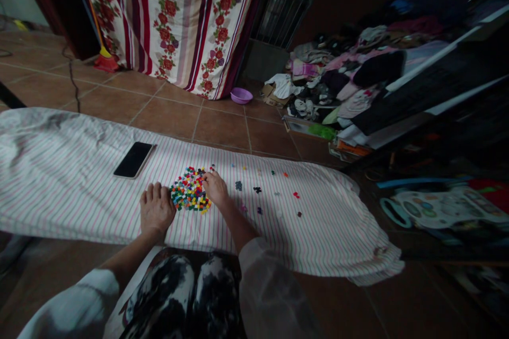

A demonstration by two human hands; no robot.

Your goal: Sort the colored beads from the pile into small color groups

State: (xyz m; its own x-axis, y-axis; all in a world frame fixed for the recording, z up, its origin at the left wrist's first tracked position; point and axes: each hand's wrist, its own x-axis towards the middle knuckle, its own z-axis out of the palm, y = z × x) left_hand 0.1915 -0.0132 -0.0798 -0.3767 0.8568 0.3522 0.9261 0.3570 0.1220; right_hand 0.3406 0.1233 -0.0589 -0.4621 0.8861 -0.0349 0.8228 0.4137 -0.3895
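Observation:
A heap of tiny multicoloured cubes [189, 192] lies on a striped cloth [326, 238]. My left hand [157, 207] rests flat at the heap's left edge, palm down. At the right edge of the heap, the fingers of my right hand [216, 189] are bent and drawn together among the cubes; anything between the fingertips is too small to make out. Further right, little groups sorted by colour lie spread apart: grey pieces [238, 185], black pieces [257, 189], red pieces [296, 195], dark blue pieces [260, 210], and a brown piece [299, 214] among several others.
A smartphone [133, 160] lies on the cloth left of the heap. Beyond the cloth's far edge are a tiled floor [159, 108], a purple basin [241, 96] and a floral curtain [178, 21]. Piled clothes [342, 71] and a plastic toy [437, 206] are at right.

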